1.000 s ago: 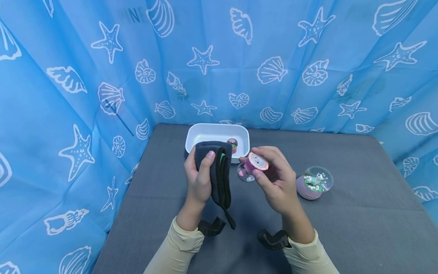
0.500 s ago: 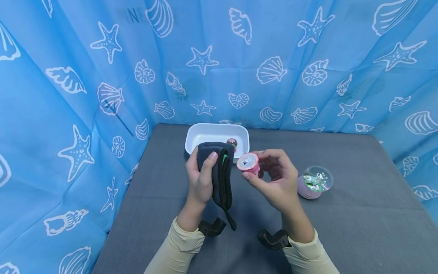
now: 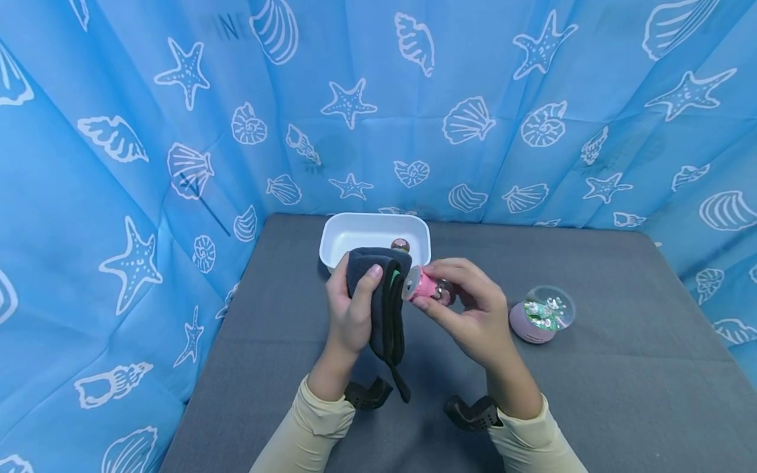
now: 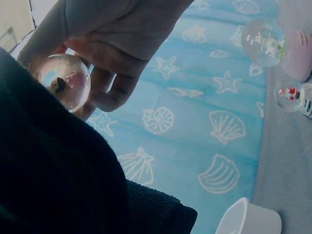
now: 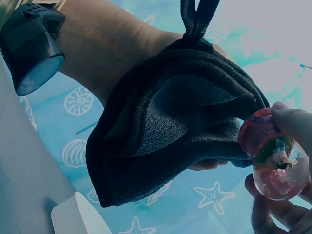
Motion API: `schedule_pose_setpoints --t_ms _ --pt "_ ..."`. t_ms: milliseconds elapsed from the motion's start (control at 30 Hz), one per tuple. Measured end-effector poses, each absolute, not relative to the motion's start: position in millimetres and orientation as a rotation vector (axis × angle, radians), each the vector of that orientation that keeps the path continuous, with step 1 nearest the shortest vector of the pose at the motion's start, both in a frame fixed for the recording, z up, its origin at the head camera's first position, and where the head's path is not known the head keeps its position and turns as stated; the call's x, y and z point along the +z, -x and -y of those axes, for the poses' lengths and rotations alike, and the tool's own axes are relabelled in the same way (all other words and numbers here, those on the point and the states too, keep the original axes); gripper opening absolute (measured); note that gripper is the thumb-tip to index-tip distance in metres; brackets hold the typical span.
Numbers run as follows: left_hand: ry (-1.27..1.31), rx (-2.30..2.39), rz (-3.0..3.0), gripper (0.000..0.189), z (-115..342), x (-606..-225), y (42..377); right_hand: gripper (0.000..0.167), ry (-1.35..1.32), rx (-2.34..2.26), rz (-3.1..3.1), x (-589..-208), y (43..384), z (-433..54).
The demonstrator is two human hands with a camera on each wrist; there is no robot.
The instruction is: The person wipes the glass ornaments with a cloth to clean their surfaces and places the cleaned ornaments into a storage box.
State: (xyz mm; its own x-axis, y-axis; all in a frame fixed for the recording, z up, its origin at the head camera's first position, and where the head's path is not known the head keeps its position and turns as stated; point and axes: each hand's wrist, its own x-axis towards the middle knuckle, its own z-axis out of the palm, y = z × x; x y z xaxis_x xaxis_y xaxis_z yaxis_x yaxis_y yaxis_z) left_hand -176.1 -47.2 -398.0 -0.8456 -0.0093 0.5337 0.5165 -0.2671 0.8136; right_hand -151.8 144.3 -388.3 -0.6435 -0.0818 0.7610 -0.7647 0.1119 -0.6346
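Note:
My left hand [image 3: 353,314] grips a folded dark towel [image 3: 390,322] with a green edge and a hanging loop. Thumb and fingers of my right hand [image 3: 476,312] pinch a small snow globe [image 3: 422,284] by its pink base. The globe lies on its side, its flat pale underside turned to the towel and right at the towel's edge. In the right wrist view, its clear dome [image 5: 282,178] shows a small figure inside, and the towel [image 5: 165,122] falls in open folds beside it. The left wrist view has the towel [image 4: 44,156] covering much of the foreground.
Behind the towel stands a white tray [image 3: 340,230] with another small globe [image 3: 400,244] inside. A larger snow globe [image 3: 541,315] with a pink base sits at the right on the grey table. The left wrist view also shows a small globe [image 4: 292,97] with a red figure.
My right hand has turned the snow globe so its underside faces left, and brought it against the towel. The towel and left hand have shifted slightly right.

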Motion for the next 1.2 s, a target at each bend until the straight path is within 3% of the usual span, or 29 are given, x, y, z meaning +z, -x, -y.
schedule_pose_setpoints --t_ms 567,767,1200 --pt "0.616 -2.173 1.712 0.032 45.6 -399.8 175.7 0.033 -0.900 1.651 1.793 -389.1 152.0 -143.3" --pt "0.608 -2.146 1.707 0.037 46.3 -399.6 177.5 0.047 -0.941 1.692 1.854 -390.4 151.8 -144.8" --pt "0.690 -2.191 1.626 0.041 45.6 -399.2 178.4 0.054 -0.917 1.676 1.858 -387.8 150.6 -142.3"
